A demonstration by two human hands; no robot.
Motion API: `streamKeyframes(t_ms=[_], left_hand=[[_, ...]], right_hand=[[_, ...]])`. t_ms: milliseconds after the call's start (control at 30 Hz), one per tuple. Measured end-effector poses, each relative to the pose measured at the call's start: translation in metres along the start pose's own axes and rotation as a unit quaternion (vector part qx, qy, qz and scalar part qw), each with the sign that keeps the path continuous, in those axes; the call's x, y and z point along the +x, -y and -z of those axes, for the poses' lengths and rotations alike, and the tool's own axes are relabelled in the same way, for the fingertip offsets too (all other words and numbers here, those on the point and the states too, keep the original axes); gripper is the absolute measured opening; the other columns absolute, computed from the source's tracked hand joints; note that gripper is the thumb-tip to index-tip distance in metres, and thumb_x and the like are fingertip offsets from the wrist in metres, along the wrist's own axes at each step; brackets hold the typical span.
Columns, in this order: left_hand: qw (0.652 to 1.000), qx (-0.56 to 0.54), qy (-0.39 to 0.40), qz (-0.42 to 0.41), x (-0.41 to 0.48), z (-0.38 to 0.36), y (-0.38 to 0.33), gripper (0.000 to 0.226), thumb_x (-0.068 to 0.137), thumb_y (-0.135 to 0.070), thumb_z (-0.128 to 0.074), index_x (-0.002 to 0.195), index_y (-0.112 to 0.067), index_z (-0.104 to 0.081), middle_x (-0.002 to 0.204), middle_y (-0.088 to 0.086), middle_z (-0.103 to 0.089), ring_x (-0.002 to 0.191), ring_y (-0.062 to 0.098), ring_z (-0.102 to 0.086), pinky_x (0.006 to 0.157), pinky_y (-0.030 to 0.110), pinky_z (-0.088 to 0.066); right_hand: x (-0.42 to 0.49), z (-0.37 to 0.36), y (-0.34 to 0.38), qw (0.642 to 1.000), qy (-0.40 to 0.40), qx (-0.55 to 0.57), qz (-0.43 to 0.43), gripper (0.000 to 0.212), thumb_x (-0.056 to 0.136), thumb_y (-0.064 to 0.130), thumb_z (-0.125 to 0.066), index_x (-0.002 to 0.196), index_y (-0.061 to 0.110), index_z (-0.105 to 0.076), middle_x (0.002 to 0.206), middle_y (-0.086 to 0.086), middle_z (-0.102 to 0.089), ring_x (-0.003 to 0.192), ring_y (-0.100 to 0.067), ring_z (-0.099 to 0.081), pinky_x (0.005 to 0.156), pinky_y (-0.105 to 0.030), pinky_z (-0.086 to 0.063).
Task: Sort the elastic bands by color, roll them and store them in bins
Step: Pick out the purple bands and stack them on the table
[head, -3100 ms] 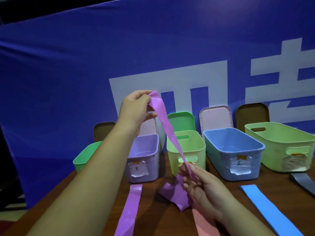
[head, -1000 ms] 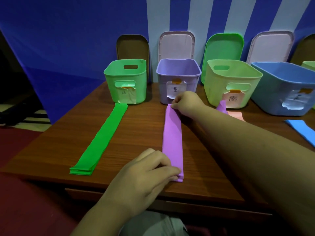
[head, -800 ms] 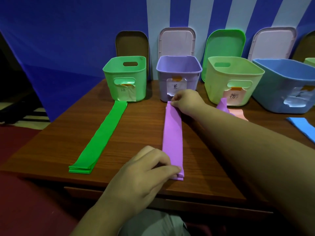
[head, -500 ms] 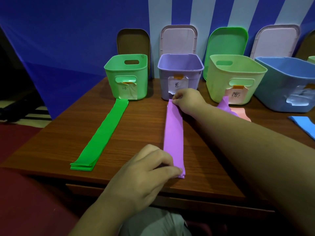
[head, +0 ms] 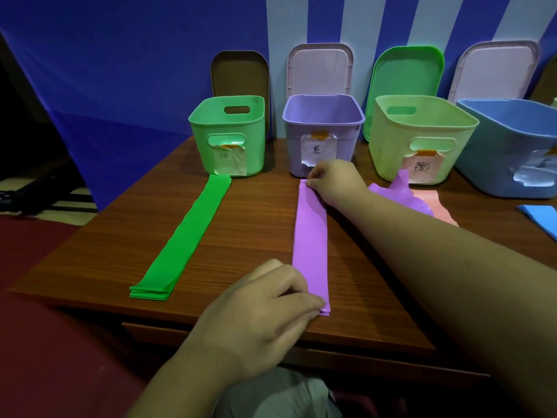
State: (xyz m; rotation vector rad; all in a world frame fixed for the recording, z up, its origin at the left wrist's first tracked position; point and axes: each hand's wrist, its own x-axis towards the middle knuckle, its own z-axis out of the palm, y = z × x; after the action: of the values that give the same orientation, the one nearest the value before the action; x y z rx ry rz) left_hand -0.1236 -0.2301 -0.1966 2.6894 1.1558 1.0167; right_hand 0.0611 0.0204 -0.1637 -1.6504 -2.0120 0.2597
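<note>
You are pinching the purple band (head: 310, 245), flat between your grips: left hand (head: 259, 309) nearest you, right hand (head: 336, 185) by the purple bin (head: 324, 128).

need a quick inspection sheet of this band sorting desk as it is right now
surface: wooden table, bands lying on it
job's things: purple bands flat before the purple bin; green bands stacked before the green bin; light green bin and blue bin further right; crumpled purple band, pink band, blue band at the right
clutter: nothing seen
hands: left hand pinches the purple bands' near end; right hand pinches the far end
cables: nothing seen
surroundings: lids lean on the blue and white backdrop
</note>
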Motion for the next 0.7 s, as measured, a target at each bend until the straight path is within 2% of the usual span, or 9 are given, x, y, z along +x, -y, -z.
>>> streamKeyframes(t_ms=[200,333,433,567,633,700], left_hand=[[0.998,-0.033,0.046,0.020,0.008,0.006,0.000,0.016,0.103,-0.031,-0.069,0.117,-0.027,-0.077,0.103,-0.015,-0.062,0.099,0.011,-0.057,0.081,0.033,-0.051],[0.999,-0.011,0.040,0.017,0.025,0.014,-0.001,0.015,0.106,-0.036,-0.062,0.111,-0.030,-0.075,0.097,-0.018,-0.063,0.096,0.010,-0.056,0.080,0.036,-0.049],[0.999,0.000,0.040,0.004,0.056,0.018,0.002,0.020,0.108,-0.036,-0.059,0.104,-0.027,-0.076,0.094,-0.015,-0.066,0.093,0.011,-0.057,0.082,0.034,-0.047],[0.991,0.019,0.134,0.008,0.122,0.017,0.011,0.021,0.106,-0.040,-0.059,0.107,-0.030,-0.077,0.099,-0.015,-0.071,0.095,0.002,-0.061,0.086,0.030,-0.050],[0.981,0.015,0.192,0.030,0.158,0.012,0.015,0.019,0.104,-0.041,-0.062,0.110,-0.032,-0.078,0.103,-0.018,-0.073,0.096,-0.001,-0.063,0.086,0.025,-0.050],[0.974,0.010,0.219,0.053,0.189,0.002,0.021,0.018,0.102,-0.043,-0.064,0.111,-0.035,-0.078,0.104,-0.019,-0.074,0.096,-0.002,-0.065,0.089,0.027,-0.053]], right_hand=[[-0.003,0.009,0.003,1.000,0.013,-0.013,0.009,0.025,0.103,0.027,-0.069,0.120,0.012,-0.081,0.115,-0.009,-0.076,0.107,-0.027,-0.069,0.085,-0.028,-0.046],[-0.012,0.041,-0.007,0.999,0.006,0.013,0.034,0.017,0.099,0.020,-0.068,0.107,0.013,-0.081,0.100,-0.005,-0.078,0.096,-0.026,-0.073,0.084,-0.030,-0.053],[-0.027,0.078,-0.025,0.998,0.003,-0.023,0.060,0.017,0.101,0.025,-0.067,0.104,0.015,-0.081,0.101,-0.004,-0.079,0.095,-0.024,-0.069,0.079,-0.031,-0.047],[-0.047,0.119,-0.066,1.000,-0.010,0.022,0.015,0.012,0.100,0.030,-0.071,0.094,0.024,-0.080,0.085,0.008,-0.074,0.088,-0.019,-0.068,0.079,-0.032,-0.048],[-0.056,0.129,-0.086,0.999,-0.022,0.037,-0.008,0.015,0.101,0.029,-0.070,0.095,0.021,-0.081,0.089,0.003,-0.077,0.089,-0.020,-0.069,0.079,-0.032,-0.050],[-0.064,0.132,-0.103,0.998,-0.035,0.040,-0.012,0.016,0.101,0.029,-0.069,0.098,0.022,-0.083,0.096,0.003,-0.079,0.094,-0.020,-0.071,0.083,-0.034,-0.054]])
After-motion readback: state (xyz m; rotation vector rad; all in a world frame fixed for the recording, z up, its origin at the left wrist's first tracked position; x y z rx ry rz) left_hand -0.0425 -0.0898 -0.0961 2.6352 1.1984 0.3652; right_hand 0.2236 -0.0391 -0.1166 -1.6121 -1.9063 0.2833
